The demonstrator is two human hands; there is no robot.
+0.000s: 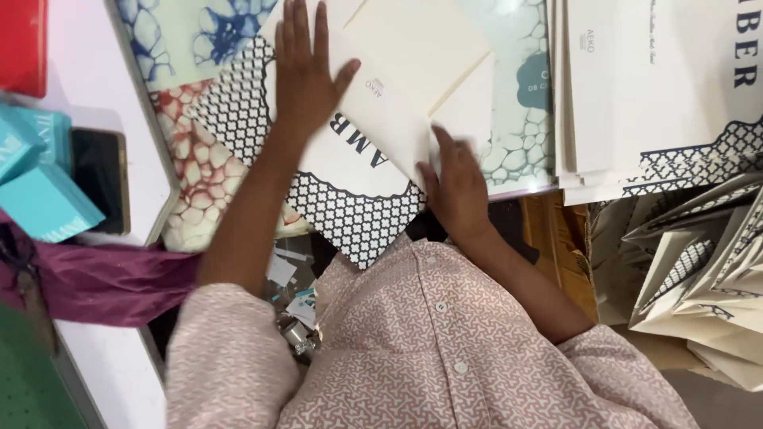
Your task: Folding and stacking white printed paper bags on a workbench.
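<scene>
- Pink patterned shirt (429,349) with white buttons fills the frame at 6 o'clock, closest to the lens, its sleeves running up toward both hands.
- Left hand (306,75) lies at about 11 o'clock, fingers spread wide and flat, palm pressed down on the cream card sheet (373,135); it grips nothing.
- Right hand (455,187) sits near the centre, slightly blurred, fingers extended and lying flat on the same sheet's lower edge; it looks open rather than closed around anything.
- That cream card sheet, with a dark blue lattice border (362,218) and large dark letters, lies tilted across the middle of the surface (87,103), between the two hands and touching both.
- Under it spreads a covering printed with blue, red and teal cell-like patterns (199,159), reaching to 12 o'clock.
- At 2 o'clock rests a stack of flat cream sheets (636,87) with the same lattice trim, well apart from the left hand.
- At 4 o'clock, folded cream pieces (707,278) lean together in a brown carton (576,254).
- At 9 o'clock sit teal boxes (40,199) just beside a dark phone (99,179), with purple cloth (103,282) below them.
- A red object (22,44) shows at 10 o'clock, cut off by the frame edge.
</scene>
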